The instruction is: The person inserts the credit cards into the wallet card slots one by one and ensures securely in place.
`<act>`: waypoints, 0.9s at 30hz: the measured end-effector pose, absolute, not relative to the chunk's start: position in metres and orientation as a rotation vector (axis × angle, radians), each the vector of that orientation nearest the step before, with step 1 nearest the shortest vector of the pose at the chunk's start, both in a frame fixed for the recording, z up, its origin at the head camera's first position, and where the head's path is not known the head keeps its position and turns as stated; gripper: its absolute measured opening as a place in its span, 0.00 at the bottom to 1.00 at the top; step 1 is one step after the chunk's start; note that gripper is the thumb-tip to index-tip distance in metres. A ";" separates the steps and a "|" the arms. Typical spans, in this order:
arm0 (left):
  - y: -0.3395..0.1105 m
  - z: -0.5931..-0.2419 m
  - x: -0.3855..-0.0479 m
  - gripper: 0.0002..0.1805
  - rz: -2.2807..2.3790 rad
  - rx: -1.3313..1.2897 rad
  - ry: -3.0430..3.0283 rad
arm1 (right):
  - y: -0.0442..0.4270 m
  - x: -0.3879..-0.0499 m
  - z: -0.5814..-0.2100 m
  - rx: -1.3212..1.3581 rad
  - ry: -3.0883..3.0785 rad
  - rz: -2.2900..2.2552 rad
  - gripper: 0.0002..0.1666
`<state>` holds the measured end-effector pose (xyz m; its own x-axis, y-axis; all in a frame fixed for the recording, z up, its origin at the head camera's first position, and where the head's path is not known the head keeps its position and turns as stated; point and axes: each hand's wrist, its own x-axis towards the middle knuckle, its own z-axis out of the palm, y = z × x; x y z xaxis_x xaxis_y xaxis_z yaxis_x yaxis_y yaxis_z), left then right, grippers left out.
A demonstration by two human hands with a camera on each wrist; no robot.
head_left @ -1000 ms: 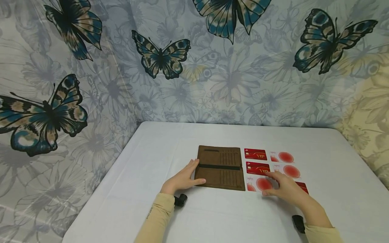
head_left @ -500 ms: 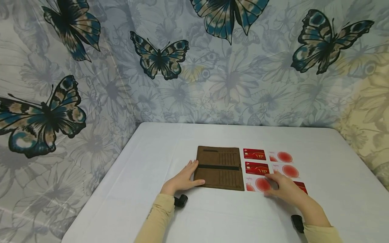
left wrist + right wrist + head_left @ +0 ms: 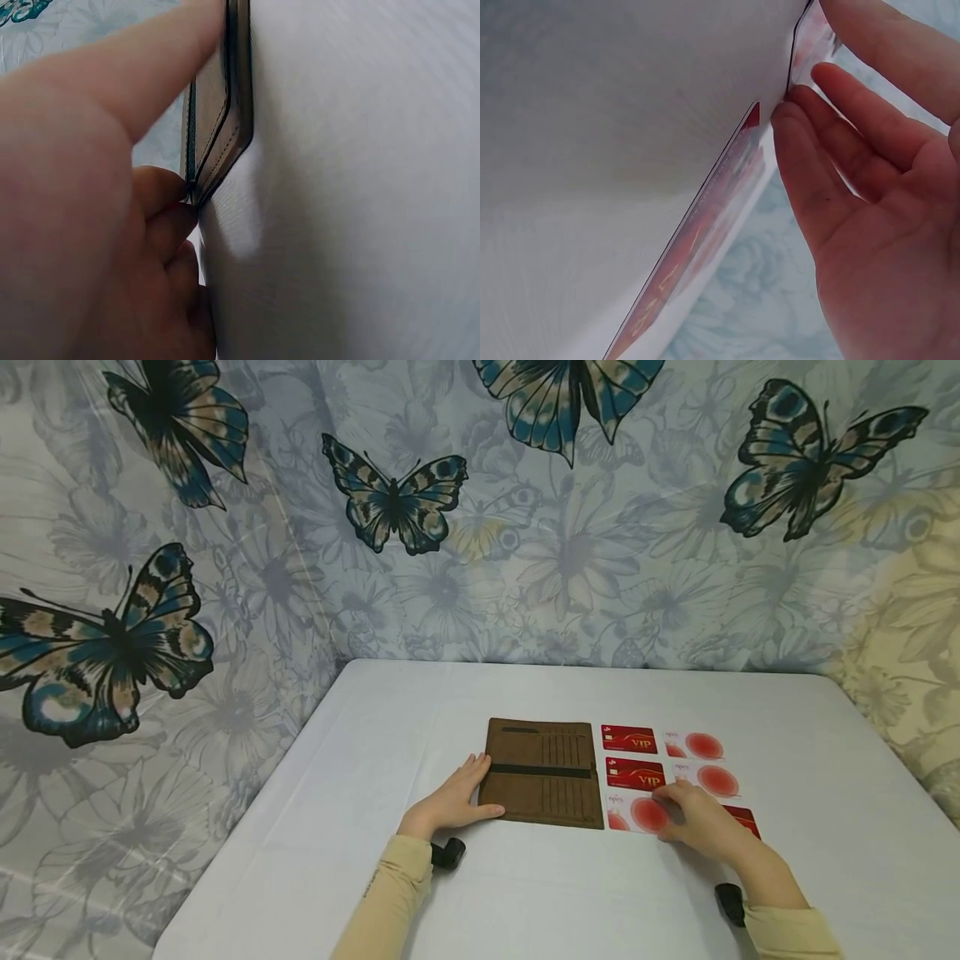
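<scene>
A brown wallet lies spread flat on the white table, a dark band across its middle. My left hand rests at its left edge, with thumb and fingers spread; the left wrist view shows the wallet's stitched corner beside the fingers. My right hand holds a white card with a red circle at its right end, thumb at the near edge and fingers at the far edge. This card lies beside the wallet's lower right. Just above it is a red VIP card.
Another red VIP card lies farther back. To its right are two white cards with red circles, one at the back and one nearer. A red card is partly hidden under the right forearm. Butterfly-patterned cloth hangs behind the table.
My right thumb has shifted slightly to the right along the near edge of the white card. My left hand and the wallet stay in place.
</scene>
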<state>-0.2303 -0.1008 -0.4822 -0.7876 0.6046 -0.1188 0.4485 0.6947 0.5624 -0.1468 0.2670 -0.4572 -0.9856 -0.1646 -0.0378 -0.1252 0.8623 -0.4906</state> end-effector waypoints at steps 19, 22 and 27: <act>-0.103 -0.484 -0.229 0.50 0.807 0.857 2.606 | 0.266 -0.154 -0.453 -0.151 2.858 -0.824 0.35; -0.103 -0.485 -0.230 0.49 0.790 0.834 2.606 | 0.266 -0.154 -0.454 -0.131 2.856 -0.828 0.36; -0.103 -0.487 -0.232 0.49 0.784 0.832 2.607 | 0.268 -0.154 -0.455 -0.120 2.864 -0.837 0.34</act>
<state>-0.2320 -0.1031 -0.4873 -0.7898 0.6037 -0.1089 0.4434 0.6845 0.5787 -0.1540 0.2681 -0.4554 -0.9847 -0.1200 -0.1262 -0.0332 0.8407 -0.5405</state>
